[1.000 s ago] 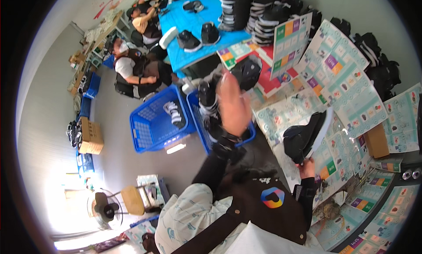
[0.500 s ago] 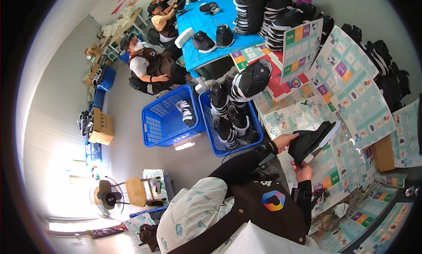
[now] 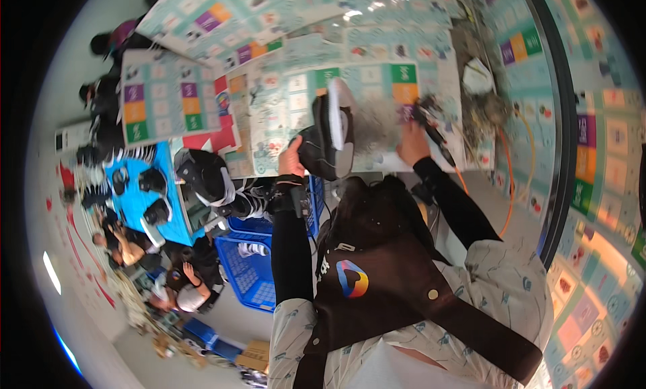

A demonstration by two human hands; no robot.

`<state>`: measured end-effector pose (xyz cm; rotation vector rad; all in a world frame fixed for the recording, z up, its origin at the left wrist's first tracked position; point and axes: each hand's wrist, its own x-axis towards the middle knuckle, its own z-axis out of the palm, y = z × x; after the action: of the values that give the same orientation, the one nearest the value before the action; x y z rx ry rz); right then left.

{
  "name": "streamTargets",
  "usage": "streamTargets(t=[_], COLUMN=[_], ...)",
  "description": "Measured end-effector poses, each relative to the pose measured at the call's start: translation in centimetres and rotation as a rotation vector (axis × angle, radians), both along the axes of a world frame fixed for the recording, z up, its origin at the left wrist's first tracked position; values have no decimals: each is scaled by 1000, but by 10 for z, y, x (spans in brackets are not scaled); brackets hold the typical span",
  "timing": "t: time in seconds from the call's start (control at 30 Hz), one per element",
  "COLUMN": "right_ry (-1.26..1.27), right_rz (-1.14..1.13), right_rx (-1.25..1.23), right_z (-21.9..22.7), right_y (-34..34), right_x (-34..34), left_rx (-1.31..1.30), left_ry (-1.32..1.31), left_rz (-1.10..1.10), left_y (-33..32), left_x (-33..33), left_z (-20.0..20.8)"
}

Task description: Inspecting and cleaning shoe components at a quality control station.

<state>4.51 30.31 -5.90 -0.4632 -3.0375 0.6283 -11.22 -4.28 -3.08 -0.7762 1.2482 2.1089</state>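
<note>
My left hand (image 3: 291, 159) is closed on the heel end of a black shoe (image 3: 316, 143). The shoe is tilted on its side over the worktable, its white sole (image 3: 336, 116) facing right. My right hand (image 3: 412, 147) reaches over the table's near edge, away from the shoe, with its fingers stretched forward and somewhat blurred. Close by its fingertips lies a slim black hand tool (image 3: 434, 132) with an orange cord or hose at its near end. I cannot make out whether the fingers touch it.
Printed sheets cover the worktable (image 3: 289, 113), with grey dust beside the shoe. More black shoes (image 3: 205, 177) stand at the table's left end, above blue baskets (image 3: 245, 271). An orange hose (image 3: 509, 187) hangs at the right. Other people sit beyond a blue-covered table (image 3: 171, 207).
The view has swung right toward the worktable. My right hand has let go of the shoe and moved over beside the black tool. My left hand still holds the shoe, now turned differently.
</note>
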Motion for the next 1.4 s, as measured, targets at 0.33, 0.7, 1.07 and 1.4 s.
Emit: streamTargets(t=[0.33,0.7,1.07,1.4], right_ry=[40,209,-46,-91], right_rz=[-154,-134,18,79], right_rx=[265,-557,-659,-577], right_z=[-35,57,75,76], right_y=[83,54,0,2], right_x=[-8,-18,-94,-103], left_rx=[-94,-544,-893,-866], left_ry=[-41,32,290,257], left_rz=[-91,-421,-517,-441], left_y=[49,40,63,46], left_x=[-76,-134,-125,-129], left_z=[-48,-58,-86,-106])
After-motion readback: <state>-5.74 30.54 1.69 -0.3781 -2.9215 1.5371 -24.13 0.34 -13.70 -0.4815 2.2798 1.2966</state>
